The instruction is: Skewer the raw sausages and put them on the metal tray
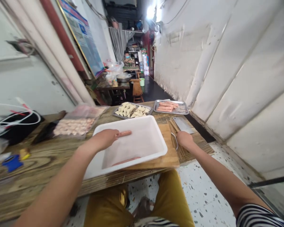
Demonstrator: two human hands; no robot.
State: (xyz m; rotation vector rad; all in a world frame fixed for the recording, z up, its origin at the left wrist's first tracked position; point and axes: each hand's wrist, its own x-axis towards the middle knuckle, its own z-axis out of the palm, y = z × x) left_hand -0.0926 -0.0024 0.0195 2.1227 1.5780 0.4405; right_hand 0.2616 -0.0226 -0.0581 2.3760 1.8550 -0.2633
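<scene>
My left hand (109, 138) is closed around one end of a pink sausage (125, 133), holding it above a white plastic tub (153, 151). Another sausage (126, 161) lies along the near inside wall of the tub, partly hidden by the rim. To the right, my right hand (184, 139) is down on a bundle of bamboo skewers (174, 127), its fingers curled in at them; the fingertips are partly hidden. Beside that hand are a cleaver (182, 125) with a broad blade and a curved metal handle (174, 141). A wooden board (165, 159) lies under the tub's right side.
Behind the tub, one metal tray (152, 111) bears pale skewered pieces, another metal tray (186, 110) skewered sausages. A plastic bag (73, 124) of pale pieces lies left on the wooden table (61, 157), near a blue object (12, 163). A wall (217, 78) rises at right.
</scene>
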